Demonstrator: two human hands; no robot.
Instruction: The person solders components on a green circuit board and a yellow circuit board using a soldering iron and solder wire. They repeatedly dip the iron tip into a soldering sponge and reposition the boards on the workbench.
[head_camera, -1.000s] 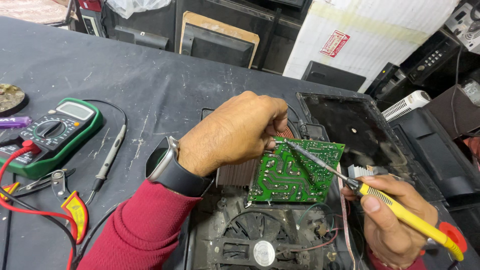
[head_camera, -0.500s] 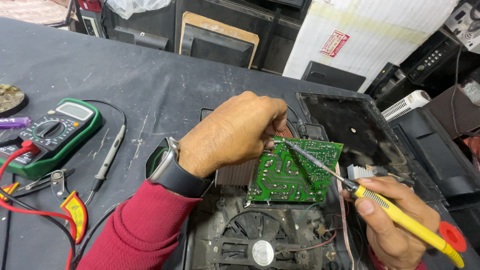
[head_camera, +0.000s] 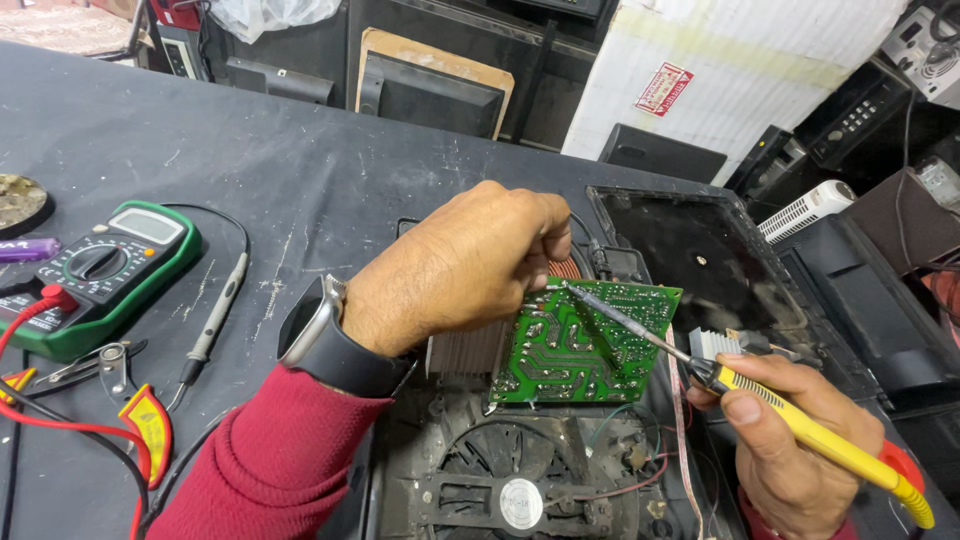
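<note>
My left hand (head_camera: 455, 270), in a red sleeve with a dark wristwatch, grips the upper left edge of a green circuit board (head_camera: 580, 350) and holds it tilted up over an opened black appliance with a fan (head_camera: 520, 490). My right hand (head_camera: 790, 440) holds a yellow-handled soldering iron (head_camera: 800, 425). Its metal tip touches the top left of the board's solder side, close to my left fingers. A ribbed metal heat sink (head_camera: 465, 350) hangs behind the board.
A green multimeter (head_camera: 95, 275) with red and black leads and a probe (head_camera: 215, 320) lies on the dark table at left, beside small pliers (head_camera: 90, 365). A black lid panel (head_camera: 700, 255) lies at right. Monitors, boxes and electronics crowd the back.
The soldering iron's handle has dropped a little lower and to the right, with its tip staying on the board. My left hand and the board have barely moved.
</note>
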